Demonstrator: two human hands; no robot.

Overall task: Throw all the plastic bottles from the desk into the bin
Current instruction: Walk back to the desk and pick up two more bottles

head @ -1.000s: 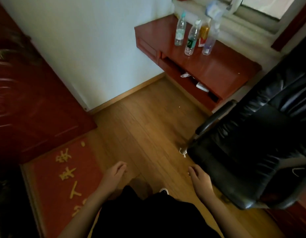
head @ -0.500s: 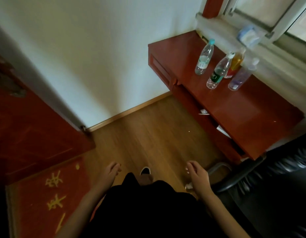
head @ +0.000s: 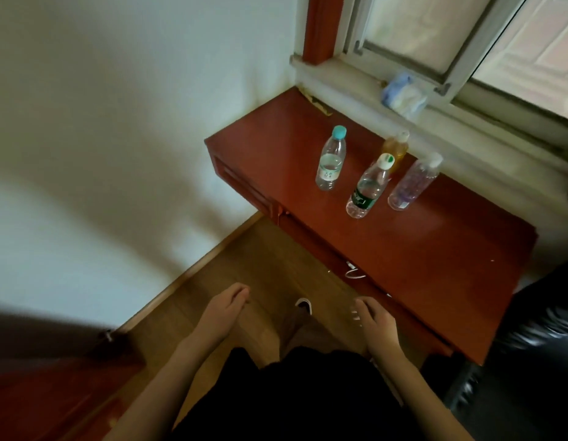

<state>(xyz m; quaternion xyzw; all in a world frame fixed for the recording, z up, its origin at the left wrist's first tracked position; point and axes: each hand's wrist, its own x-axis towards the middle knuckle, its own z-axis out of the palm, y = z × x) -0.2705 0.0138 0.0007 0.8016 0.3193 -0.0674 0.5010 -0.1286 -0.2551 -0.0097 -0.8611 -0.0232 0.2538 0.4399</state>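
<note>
Several plastic bottles stand upright on the red wooden desk (head: pixel 435 249) under the window. A clear bottle with a teal cap (head: pixel 330 159) is furthest left. A green-labelled bottle with a white cap (head: pixel 368 187) stands nearest me. An amber bottle (head: pixel 395 149) is behind it, and a clear purple-tinted bottle (head: pixel 413 183) is to the right. My left hand (head: pixel 224 311) and my right hand (head: pixel 373 323) hang low in front of me over the floor, fingers loosely apart, holding nothing. No bin is in view.
A black leather chair (head: pixel 531 361) stands at the right, close to the desk's near end. A blue and white packet (head: pixel 402 93) lies on the window sill. A white cable (head: pixel 354 272) hangs under the desk. A red door (head: pixel 37 393) is at lower left.
The view has moved forward and up toward the desk. The bottles now appear larger and nearer, the chair has slid to the right edge, and the red mat has left the view. Both hands stay empty.
</note>
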